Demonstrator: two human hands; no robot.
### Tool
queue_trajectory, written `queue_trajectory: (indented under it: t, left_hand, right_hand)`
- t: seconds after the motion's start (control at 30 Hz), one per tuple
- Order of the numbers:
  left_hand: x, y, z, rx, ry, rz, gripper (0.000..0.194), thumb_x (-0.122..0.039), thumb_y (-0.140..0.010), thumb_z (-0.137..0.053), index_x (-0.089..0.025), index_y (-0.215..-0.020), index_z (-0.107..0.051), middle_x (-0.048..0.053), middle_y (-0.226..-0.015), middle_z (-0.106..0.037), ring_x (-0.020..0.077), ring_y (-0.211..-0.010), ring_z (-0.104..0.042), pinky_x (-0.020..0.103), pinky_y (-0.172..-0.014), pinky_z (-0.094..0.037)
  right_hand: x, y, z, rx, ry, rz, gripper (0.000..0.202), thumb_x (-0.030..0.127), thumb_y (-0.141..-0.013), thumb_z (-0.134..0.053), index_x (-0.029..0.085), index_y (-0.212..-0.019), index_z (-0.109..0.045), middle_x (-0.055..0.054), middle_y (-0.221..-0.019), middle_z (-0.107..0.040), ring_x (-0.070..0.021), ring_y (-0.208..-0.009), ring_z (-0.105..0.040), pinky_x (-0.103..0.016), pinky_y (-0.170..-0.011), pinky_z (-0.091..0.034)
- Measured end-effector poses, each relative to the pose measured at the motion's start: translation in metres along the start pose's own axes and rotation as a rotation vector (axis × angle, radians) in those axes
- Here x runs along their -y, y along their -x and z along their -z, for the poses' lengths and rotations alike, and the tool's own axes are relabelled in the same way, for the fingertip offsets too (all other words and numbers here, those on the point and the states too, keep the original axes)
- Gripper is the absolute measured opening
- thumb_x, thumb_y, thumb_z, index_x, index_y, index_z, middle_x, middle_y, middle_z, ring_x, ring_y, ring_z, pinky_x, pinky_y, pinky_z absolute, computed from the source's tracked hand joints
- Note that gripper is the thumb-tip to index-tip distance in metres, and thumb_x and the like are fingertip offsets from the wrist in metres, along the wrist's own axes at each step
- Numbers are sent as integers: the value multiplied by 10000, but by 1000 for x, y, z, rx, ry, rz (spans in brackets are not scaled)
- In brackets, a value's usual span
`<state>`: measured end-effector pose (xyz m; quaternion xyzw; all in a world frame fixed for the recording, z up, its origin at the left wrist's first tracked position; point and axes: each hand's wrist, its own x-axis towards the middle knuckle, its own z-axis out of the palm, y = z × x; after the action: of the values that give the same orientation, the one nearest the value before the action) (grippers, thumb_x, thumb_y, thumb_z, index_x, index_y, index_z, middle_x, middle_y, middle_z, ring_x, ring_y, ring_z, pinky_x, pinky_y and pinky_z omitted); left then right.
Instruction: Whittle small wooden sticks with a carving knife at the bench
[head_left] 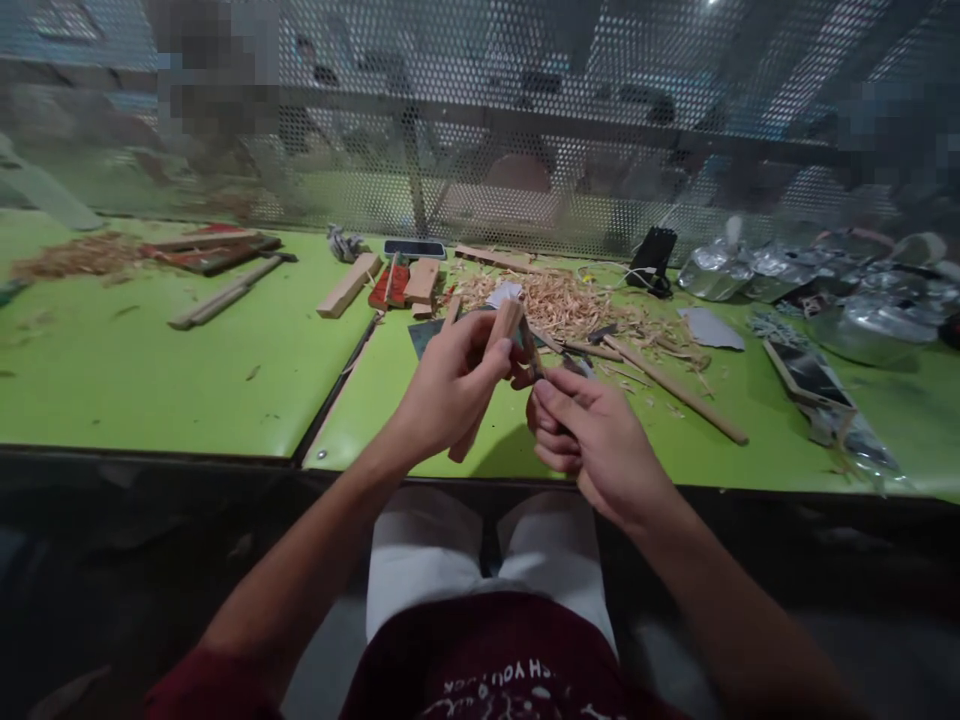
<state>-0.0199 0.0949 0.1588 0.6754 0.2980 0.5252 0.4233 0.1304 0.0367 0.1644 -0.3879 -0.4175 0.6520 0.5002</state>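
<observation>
Through the head camera, my left hand [454, 380] grips a pale, rectangular wooden block [508, 320] above the glossy lime-green table's [364, 415] near edge; my right hand [574, 425] pinches a slim dark tool [527, 345] beside it. Probably shaping; another stroke would need steadiness.

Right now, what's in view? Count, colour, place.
wood piece: one, tan, front centre
tool: one, dark, beside it
shavings: uncountable, tan, left and centre
wooden blocks: several, tan, back centre
long stick: one, tan, right of centre
phones: two, dark, back centre and right
bundles: several, silvery, right
mesh: one, grey, back
tabletop: one, green, beneath
clutter: uncounted, mixed, scattered
shirt: one, maroon, bottom
trousers: one, white, bottom
left hand: one, on wood piece
right hand: one, on tool
</observation>
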Motion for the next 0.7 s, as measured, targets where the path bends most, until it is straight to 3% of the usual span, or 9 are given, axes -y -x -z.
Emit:
queue_trajectory:
  t: [0.27, 0.37, 0.53, 0.7]
  left_hand:
    - [-6, 8, 0, 13, -111, 10, 241, -306, -983, -477, -191, -784, -549, -16, -649, -586, 108, -562, -562, 233, -553, -473]
    - [-8, 10, -2, 2, -19, 62, 191, -308, -948, -530, -198, -792, -529, -24, -641, -554, 105, -536, -540, 221, -493, -447]
    - [-8, 10, -4, -12, 59, 123, 46, -152, -771, -601, -187, -782, -574, -40, -625, -505, 79, -495, -461, 204, -448, -398]
    - [-5, 14, -5, -29, 272, 199, 181, -141, -727, -554, -178, -870, -658, 14, -756, -627, 120, -612, -588, 234, -518, -493]
  right_hand:
    - [6, 20, -16, 26, -179, -92, 160, 297, -861, -725, 208, -859, -592, 82, -636, -352, -36, -474, -133, -173, -390, -106]
    - [5, 23, -18, 21, -186, -96, 179, 307, -872, -713, 213, -830, -567, 81, -642, -362, -37, -469, -127, -178, -386, -113]
    - [0, 27, -22, 44, -149, -85, 223, 322, -860, -727, 211, -799, -544, 76, -643, -379, -34, -462, -169, -188, -398, -114]
    - [-4, 28, -25, 60, -200, -84, 181, 307, -850, -736, 205, -837, -587, 76, -636, -381, -27, -451, -173, -192, -396, -100]
